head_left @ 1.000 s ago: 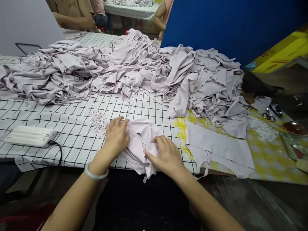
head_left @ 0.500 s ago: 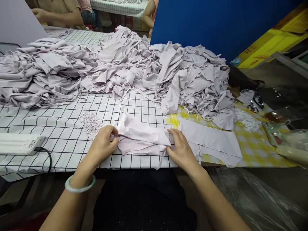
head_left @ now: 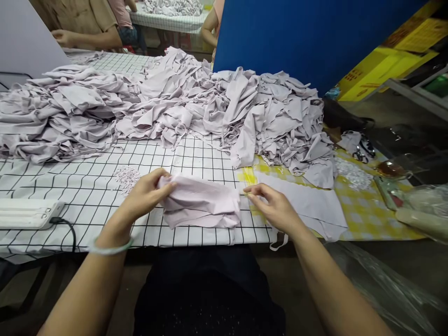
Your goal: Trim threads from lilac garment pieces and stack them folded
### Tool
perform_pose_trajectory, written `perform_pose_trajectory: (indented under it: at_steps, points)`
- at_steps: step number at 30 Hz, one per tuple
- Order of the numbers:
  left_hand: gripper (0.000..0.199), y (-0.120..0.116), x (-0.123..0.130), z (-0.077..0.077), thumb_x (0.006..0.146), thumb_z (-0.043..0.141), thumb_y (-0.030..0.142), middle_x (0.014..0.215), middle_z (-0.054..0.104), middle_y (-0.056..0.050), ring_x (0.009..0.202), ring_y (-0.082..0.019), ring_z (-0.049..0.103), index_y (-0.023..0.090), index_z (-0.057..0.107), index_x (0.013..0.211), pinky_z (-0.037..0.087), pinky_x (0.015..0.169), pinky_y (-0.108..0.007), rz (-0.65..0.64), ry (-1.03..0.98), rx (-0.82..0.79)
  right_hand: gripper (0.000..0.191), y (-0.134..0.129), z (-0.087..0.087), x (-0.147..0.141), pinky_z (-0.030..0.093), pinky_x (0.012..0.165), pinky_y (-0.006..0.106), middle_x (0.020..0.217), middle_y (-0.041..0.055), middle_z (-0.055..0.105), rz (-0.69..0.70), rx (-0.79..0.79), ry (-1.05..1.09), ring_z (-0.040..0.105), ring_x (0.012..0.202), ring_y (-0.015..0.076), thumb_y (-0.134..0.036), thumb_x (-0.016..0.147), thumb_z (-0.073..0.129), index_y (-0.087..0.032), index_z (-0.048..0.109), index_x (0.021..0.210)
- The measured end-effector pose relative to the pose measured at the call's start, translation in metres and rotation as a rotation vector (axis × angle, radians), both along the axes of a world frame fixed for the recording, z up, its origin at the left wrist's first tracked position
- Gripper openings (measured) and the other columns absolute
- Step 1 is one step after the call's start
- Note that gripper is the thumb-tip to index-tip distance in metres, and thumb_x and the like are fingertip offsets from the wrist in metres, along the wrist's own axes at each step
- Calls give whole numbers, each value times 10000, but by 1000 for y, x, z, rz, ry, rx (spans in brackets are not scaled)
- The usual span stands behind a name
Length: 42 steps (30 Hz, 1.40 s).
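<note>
Cloth (head_left: 201,198) of pale lilac colour lies creased near the centre of the frame, slightly below the middle, upon the grid-patterned surface (head_left: 210,163). The left hand (head_left: 145,193) has its fingers closed on the upper left corner of it, with the thumb on top. The right hand (head_left: 275,205) is just beside the right end; its thumb and forefinger are almost together, but I cannot tell whether they hold something. A similar piece (head_left: 311,203) lies at the lower right, and a large pile (head_left: 196,102) spreads across the upper part.
</note>
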<state>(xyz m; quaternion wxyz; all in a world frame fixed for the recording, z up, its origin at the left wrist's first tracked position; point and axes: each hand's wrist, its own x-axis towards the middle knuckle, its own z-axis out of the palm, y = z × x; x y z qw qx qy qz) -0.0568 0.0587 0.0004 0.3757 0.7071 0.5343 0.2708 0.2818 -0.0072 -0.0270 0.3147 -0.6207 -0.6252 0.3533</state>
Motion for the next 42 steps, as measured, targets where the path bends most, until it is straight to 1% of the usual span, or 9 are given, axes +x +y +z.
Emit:
perform_pose_trajectory:
  at_steps: [3, 7, 11, 17, 23, 28, 31, 36, 42]
  points:
    - [260, -36, -15, 22, 802, 706, 412, 765, 596, -12, 616, -138, 526, 216, 535, 780, 394, 494, -226, 58, -241, -51, 229, -16, 7, -5, 496, 926, 408, 1179, 103, 684, -54, 43, 175, 633, 1117, 251, -442, 908, 591, -233, 519, 848]
    - [295, -45, -2, 16, 793, 708, 430, 712, 564, 10, 603, -133, 511, 207, 519, 759, 381, 491, -215, 78, -181, -107, 352, 10, -19, -54, 469, 904, 463, 1176, 109, 630, 1, 42, -206, 577, 1090, 297, -490, 813, 681, -244, 597, 1050]
    - [305, -35, -1, 0, 793, 686, 438, 647, 479, 40, 592, -124, 445, 210, 491, 743, 354, 518, -222, 238, -92, 6, 167, 44, -42, -96, 416, 907, 438, 928, 63, 631, 81, 101, -376, 544, 990, 268, -315, 853, 614, -224, 573, 719]
    - [312, -50, -25, 4, 783, 692, 452, 674, 491, 35, 636, -134, 453, 207, 503, 742, 352, 562, -245, 330, -82, 51, 153, 53, -35, -120, 420, 728, 333, 821, 39, 625, 4, 115, -260, 548, 815, 215, -317, 814, 625, -225, 537, 728]
    - [327, -30, -18, 5, 822, 651, 445, 626, 462, 40, 598, -134, 434, 209, 463, 695, 341, 552, -258, 417, -9, 125, 229, 61, -18, -65, 395, 588, 288, 705, 2, 584, -162, 13, 128, 524, 636, 167, -436, 814, 596, -215, 556, 772]
    - [205, -1, 13, -24, 832, 654, 329, 942, 608, -59, 804, -201, 558, 199, 522, 920, 442, 704, -331, 409, 107, 301, 278, 50, -10, -20, 459, 698, 341, 906, 54, 617, -373, 293, -180, 557, 736, 195, -373, 779, 658, -208, 575, 987]
    - [152, -27, 31, -44, 887, 612, 318, 979, 605, -85, 927, -249, 551, 201, 530, 938, 440, 814, -397, 263, 233, 513, 119, 23, -16, -30, 482, 738, 344, 904, 59, 616, -193, 380, -281, 579, 774, 201, -314, 881, 572, -217, 582, 950]
    - [212, -66, 53, -64, 869, 673, 342, 1041, 632, -86, 986, -290, 551, 202, 587, 1002, 420, 841, -452, -74, 474, 416, 66, 0, -33, -54, 469, 762, 394, 862, 94, 639, 112, 347, -577, 578, 842, 264, -249, 889, 599, -199, 587, 848]
    - [156, -62, 38, -52, 955, 475, 174, 1019, 638, -101, 952, -272, 530, 180, 621, 899, 413, 829, -441, -215, 537, 342, 158, -32, 11, -47, 462, 710, 327, 791, 35, 637, 440, 136, -371, 577, 755, 192, -124, 904, 497, -211, 593, 814]
